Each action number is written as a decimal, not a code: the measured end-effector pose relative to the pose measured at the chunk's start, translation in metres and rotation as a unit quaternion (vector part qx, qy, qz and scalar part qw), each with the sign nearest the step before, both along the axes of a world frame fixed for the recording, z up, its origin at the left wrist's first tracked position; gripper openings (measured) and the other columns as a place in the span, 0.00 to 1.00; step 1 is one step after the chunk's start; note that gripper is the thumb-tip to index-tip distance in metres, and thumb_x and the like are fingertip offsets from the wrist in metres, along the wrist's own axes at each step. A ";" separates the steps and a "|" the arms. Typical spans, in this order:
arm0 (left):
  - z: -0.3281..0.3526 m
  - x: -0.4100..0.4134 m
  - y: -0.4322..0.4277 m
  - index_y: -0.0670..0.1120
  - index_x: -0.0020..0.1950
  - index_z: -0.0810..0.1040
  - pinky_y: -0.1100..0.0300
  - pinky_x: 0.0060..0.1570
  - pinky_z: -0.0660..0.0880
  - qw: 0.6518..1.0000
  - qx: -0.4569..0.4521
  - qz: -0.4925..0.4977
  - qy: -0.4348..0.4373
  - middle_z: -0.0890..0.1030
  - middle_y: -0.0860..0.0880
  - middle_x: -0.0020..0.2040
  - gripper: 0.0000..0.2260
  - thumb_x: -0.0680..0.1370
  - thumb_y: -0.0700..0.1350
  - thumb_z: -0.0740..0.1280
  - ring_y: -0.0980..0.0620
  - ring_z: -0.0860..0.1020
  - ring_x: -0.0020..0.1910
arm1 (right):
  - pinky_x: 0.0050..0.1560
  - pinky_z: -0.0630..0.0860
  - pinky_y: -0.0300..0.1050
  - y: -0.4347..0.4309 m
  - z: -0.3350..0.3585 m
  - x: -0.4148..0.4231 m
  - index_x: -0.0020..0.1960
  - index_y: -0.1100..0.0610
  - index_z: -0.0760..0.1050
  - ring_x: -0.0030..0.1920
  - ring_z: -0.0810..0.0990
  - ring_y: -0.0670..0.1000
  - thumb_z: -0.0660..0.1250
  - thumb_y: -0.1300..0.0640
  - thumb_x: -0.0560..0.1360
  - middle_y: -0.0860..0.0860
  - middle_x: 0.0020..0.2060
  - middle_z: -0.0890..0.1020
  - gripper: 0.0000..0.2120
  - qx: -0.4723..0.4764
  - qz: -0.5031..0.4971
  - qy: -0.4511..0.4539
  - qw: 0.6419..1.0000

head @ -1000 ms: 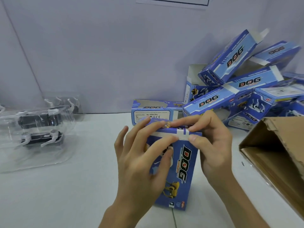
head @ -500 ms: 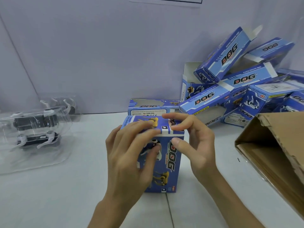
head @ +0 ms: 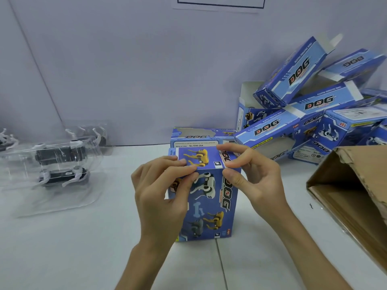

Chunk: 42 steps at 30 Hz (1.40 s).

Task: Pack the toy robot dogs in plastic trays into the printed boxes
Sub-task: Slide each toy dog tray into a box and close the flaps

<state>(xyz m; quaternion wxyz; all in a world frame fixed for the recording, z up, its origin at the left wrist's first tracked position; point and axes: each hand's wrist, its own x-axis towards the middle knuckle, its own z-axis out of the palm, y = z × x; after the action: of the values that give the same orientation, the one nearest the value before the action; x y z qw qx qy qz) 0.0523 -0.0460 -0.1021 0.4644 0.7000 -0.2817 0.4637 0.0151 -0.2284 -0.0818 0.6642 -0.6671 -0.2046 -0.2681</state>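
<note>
White table, one box being shut: handling notes

White table against a plain pale wall. Printed box stands upright at centre front on its short end, between both hands. Top flap lies down flat and looks closed or nearly so. Can't see whether a dog is inside. Left hand curls round the box's upper left edge, fingertips bent onto the front top rim. Right hand pinches the top right corner, index on the flap and thumb on the front face. Its other fingers are loosely curled, off the box.

Handling, my read: thin printed card, light, stiff along the folds, but the broad faces will dent if squeezed. Grip at corners and edges, as both hands do now. Glossy print, likely a bit slick. Tall on a small end, it could tip, so one hand should steady it while the flap tab is tucked.

Toy robot dogs, dark bodies with white legs, sit in clear plastic trays at far left, well apart from the box. Trays look thin and springy and the legs look snappable — take a tray by its flat rim, not over the dog.

Pile of boxes at back right, several open-ended, tilted on each other. Spare box lies flat just behind the held one. Brown carton open at the right edge.
</note>
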 end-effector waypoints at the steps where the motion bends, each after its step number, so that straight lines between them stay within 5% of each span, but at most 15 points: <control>1: 0.000 0.000 0.000 0.44 0.47 0.85 0.58 0.59 0.68 1.000 0.000 0.003 -0.001 0.80 0.56 0.50 0.08 0.76 0.48 0.71 0.56 0.79 0.53 | 0.49 0.83 0.47 -0.001 0.000 0.000 0.45 0.58 0.78 0.68 0.75 0.56 0.71 0.53 0.70 0.52 0.60 0.82 0.09 0.001 0.004 0.002 1.000; 6: 0.000 -0.001 -0.002 0.48 0.47 0.84 0.57 0.58 0.68 1.000 -0.001 0.011 -0.001 0.80 0.57 0.48 0.04 0.75 0.47 0.72 0.56 0.78 0.52 | 0.48 0.83 0.48 -0.002 -0.002 0.001 0.46 0.52 0.81 0.69 0.74 0.55 0.74 0.48 0.73 0.51 0.61 0.81 0.08 0.004 0.007 0.004 1.000; 9: -0.002 -0.001 -0.002 0.46 0.48 0.85 0.56 0.57 0.68 1.000 0.005 0.025 -0.005 0.81 0.55 0.48 0.06 0.76 0.46 0.71 0.54 0.77 0.51 | 0.58 0.79 0.51 0.001 -0.006 0.006 0.48 0.51 0.82 0.68 0.75 0.52 0.70 0.56 0.77 0.48 0.62 0.80 0.02 -0.077 -0.124 -0.033 0.989; 12: -0.006 -0.003 -0.001 0.46 0.52 0.85 0.59 0.58 0.67 0.999 0.035 0.027 -0.024 0.81 0.55 0.52 0.08 0.77 0.48 0.69 0.57 0.76 0.55 | 0.65 0.71 0.43 0.010 -0.014 0.011 0.56 0.52 0.83 0.67 0.75 0.51 0.67 0.64 0.78 0.49 0.64 0.78 0.12 -0.201 -0.261 -0.131 0.935; 23: -0.005 0.000 0.001 0.46 0.54 0.84 0.58 0.57 0.72 0.999 0.012 0.013 -0.042 0.81 0.59 0.52 0.08 0.76 0.46 0.70 0.58 0.79 0.54 | 0.64 0.71 0.43 0.017 -0.020 0.013 0.53 0.58 0.83 0.62 0.77 0.51 0.70 0.62 0.76 0.49 0.56 0.83 0.08 -0.179 -0.243 -0.129 0.945; 25: -0.005 -0.002 0.000 0.48 0.63 0.78 0.57 0.61 0.72 1.000 -0.005 -0.010 -0.001 0.80 0.58 0.59 0.17 0.75 0.49 0.72 0.59 0.77 0.61 | 0.64 0.72 0.42 0.015 -0.020 0.013 0.54 0.57 0.83 0.63 0.78 0.50 0.70 0.62 0.76 0.50 0.57 0.82 0.08 -0.161 -0.236 -0.117 0.951; 27: -0.005 -0.001 0.001 0.54 0.70 0.69 0.67 0.63 0.69 0.989 -0.028 -0.068 0.130 0.75 0.58 0.67 0.31 0.70 0.54 0.76 0.61 0.72 0.67 | 0.63 0.75 0.46 0.011 -0.020 0.013 0.54 0.55 0.83 0.63 0.78 0.50 0.69 0.62 0.76 0.51 0.58 0.81 0.09 -0.131 -0.222 -0.106 0.961; 30: -0.004 0.003 0.000 0.62 0.62 0.68 0.77 0.46 0.72 0.928 -0.034 -0.164 0.334 0.79 0.66 0.57 0.33 0.61 0.67 0.74 0.68 0.77 0.56 | 0.60 0.78 0.56 0.006 -0.020 0.014 0.54 0.53 0.82 0.64 0.78 0.53 0.69 0.61 0.76 0.51 0.59 0.80 0.09 -0.104 -0.209 -0.096 0.968; 33: -0.012 0.006 0.000 0.59 0.57 0.70 0.76 0.42 0.73 0.943 -0.013 -0.127 0.308 0.81 0.67 0.51 0.32 0.59 0.70 0.72 0.66 0.79 0.51 | 0.61 0.77 0.50 0.004 -0.020 0.015 0.52 0.53 0.83 0.66 0.77 0.54 0.67 0.62 0.77 0.50 0.60 0.80 0.09 -0.065 -0.193 -0.073 0.976; 35: -0.012 0.005 -0.001 0.61 0.58 0.70 0.74 0.44 0.73 0.964 0.009 -0.101 0.247 0.80 0.65 0.53 0.30 0.61 0.68 0.74 0.63 0.79 0.52 | 0.59 0.75 0.40 0.000 -0.017 0.016 0.53 0.53 0.83 0.64 0.78 0.50 0.64 0.60 0.77 0.50 0.60 0.82 0.10 -0.007 -0.172 -0.035 0.984; 38: -0.017 0.009 0.001 0.58 0.67 0.67 0.63 0.59 0.71 0.984 0.136 -0.043 0.109 0.75 0.61 0.62 0.35 0.64 0.61 0.77 0.59 0.75 0.58 | 0.50 0.79 0.43 -0.013 -0.011 0.023 0.57 0.51 0.81 0.57 0.83 0.53 0.62 0.49 0.79 0.49 0.56 0.84 0.12 0.076 -0.142 0.139 0.977; 42: -0.025 0.015 0.001 0.55 0.71 0.64 0.50 0.72 0.65 0.972 0.219 -0.053 0.061 0.69 0.55 0.68 0.42 0.63 0.49 0.82 0.52 0.70 0.68 | 0.37 0.79 0.46 -0.038 -0.016 0.025 0.60 0.43 0.78 0.41 0.87 0.58 0.51 0.26 0.73 0.51 0.51 0.86 0.31 -0.009 -0.065 0.452 0.889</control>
<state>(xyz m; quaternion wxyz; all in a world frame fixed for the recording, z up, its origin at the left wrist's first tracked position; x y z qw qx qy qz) 0.0671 -0.0445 -0.1276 0.3401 0.7959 -0.3837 0.3220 0.0400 -0.2663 -0.0973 0.6599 -0.7339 0.1596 0.0216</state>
